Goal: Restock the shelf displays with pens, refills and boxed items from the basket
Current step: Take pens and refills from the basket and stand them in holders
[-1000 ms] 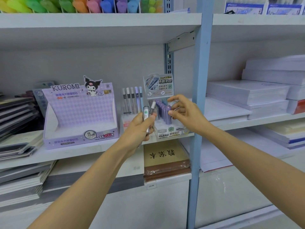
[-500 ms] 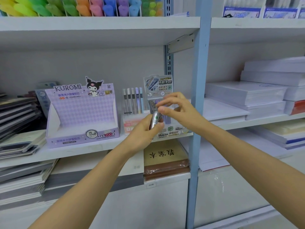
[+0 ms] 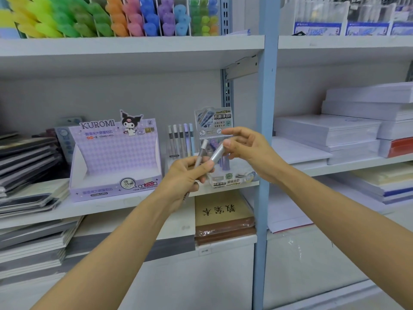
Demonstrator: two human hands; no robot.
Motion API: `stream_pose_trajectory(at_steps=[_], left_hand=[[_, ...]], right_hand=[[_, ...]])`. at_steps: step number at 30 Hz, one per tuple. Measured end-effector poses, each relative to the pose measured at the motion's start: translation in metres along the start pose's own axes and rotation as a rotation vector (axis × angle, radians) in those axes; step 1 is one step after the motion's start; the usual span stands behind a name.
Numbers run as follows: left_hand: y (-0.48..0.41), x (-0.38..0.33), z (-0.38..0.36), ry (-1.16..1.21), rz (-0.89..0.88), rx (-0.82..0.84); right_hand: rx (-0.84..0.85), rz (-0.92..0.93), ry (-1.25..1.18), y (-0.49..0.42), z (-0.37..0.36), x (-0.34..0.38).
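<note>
The step in hand looks to be passing one lead-refill tube from hand to hand so it can go into the display. The left hand (image 3: 185,175) is curled round the lower ends of two slim tubes, a grey tube (image 3: 202,153) and a silver glitter tube (image 3: 217,153), both leaning up and to the right. The right hand (image 3: 248,151) pinches the upper tip of the silver glitter tube between thumb and fingers, with the forefinger held loosely above it.

To do this well, the left hand should ease only the silver glitter tube while keeping the grey tube pressed to the palm. The right hand would do better to take it lower on the barrel, since a tip pinch on a smooth round body could swivel. It should then go in upright, cap up, beside the purple tubes (image 3: 224,163) in the lead-refill display box (image 3: 232,179) just behind the hands on the shelf (image 3: 134,203).

The tubes are hard, glossy cylinders, one of them sparkly. The box is thin printed card with a tall header card (image 3: 213,121). To its left stand slender pens (image 3: 181,139) and a lilac Kuromi display box (image 3: 116,157) whose tray looks empty. The basket is not in view.
</note>
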State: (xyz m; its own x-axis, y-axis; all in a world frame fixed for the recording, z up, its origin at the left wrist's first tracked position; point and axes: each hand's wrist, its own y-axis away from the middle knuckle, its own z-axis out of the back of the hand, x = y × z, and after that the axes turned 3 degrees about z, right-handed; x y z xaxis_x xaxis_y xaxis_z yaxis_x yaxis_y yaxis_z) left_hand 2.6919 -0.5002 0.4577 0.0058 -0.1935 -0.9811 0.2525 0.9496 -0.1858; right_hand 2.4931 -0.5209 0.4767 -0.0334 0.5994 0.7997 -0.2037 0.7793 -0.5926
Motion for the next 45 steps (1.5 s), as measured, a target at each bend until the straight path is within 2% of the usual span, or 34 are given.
stream_pose_trajectory(at_steps=[7,12,22,29,34,40,42,45], left_hand=[[-0.004,0.002,0.0,0.0,-0.042,-0.145],[-0.006,0.005,0.009,0.027,-0.018,-0.158],[-0.004,0.017,0.022,-0.023,-0.058,-0.1],[-0.009,0.023,0.03,-0.015,-0.074,-0.094],[-0.011,0.025,0.027,-0.022,-0.084,-0.071],[-0.006,0.023,0.028,-0.042,-0.108,-0.051],[-0.004,0.022,0.028,-0.056,-0.122,-0.053],[-0.002,0.019,0.026,-0.084,-0.162,-0.055]], right_hand=[[-0.1,-0.001,-0.038,-0.005,-0.003,0.002],[-0.157,0.037,0.103,-0.022,0.005,0.001],[-0.009,0.072,0.566,-0.044,-0.016,-0.031],[0.135,-0.033,0.581,-0.048,0.001,-0.024],[0.072,0.066,0.734,-0.051,-0.005,-0.031],[0.034,0.066,0.877,-0.045,-0.013,-0.032],[-0.009,0.103,0.771,-0.042,-0.016,-0.022],[0.053,0.019,0.394,-0.035,-0.031,-0.008]])
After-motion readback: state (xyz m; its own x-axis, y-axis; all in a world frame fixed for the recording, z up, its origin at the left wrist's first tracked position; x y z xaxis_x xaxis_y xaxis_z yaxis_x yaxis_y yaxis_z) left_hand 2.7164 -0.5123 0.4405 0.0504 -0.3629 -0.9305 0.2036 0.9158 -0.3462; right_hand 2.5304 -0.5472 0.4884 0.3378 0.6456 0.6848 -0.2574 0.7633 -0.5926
